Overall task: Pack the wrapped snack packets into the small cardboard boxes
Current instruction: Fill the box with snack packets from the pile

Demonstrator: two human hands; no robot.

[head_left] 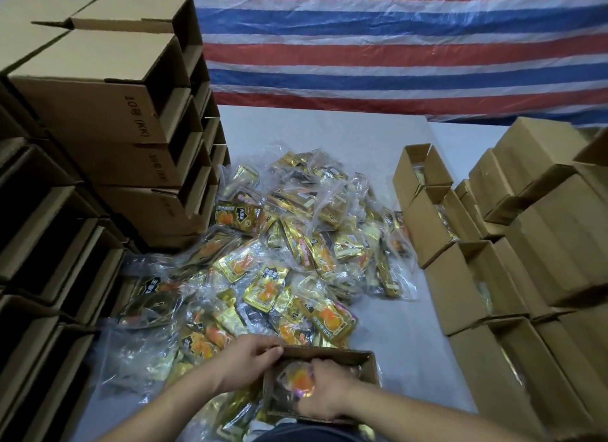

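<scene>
While a large heap of packets point(289, 244) lies unpacked on the white sheet point(411, 349), the job looks only partly done: a row of filled boxes point(460, 244) stands open along the right side, with closed boxes point(543, 218) stacked behind them, and tall stacks of empty boxes point(108, 122) wait on the left. Nearest the person, 1 small box point(332, 356) is being filled. The left hand point(250, 359) grips its far left corner, fingers curled over the rim. The right hand point(324, 392) is down inside, fingers closed on a clear-wrapped packet point(294, 377) with orange print, pressing it toward the bottom. Whether more packets lie under it I cannot tell.
</scene>
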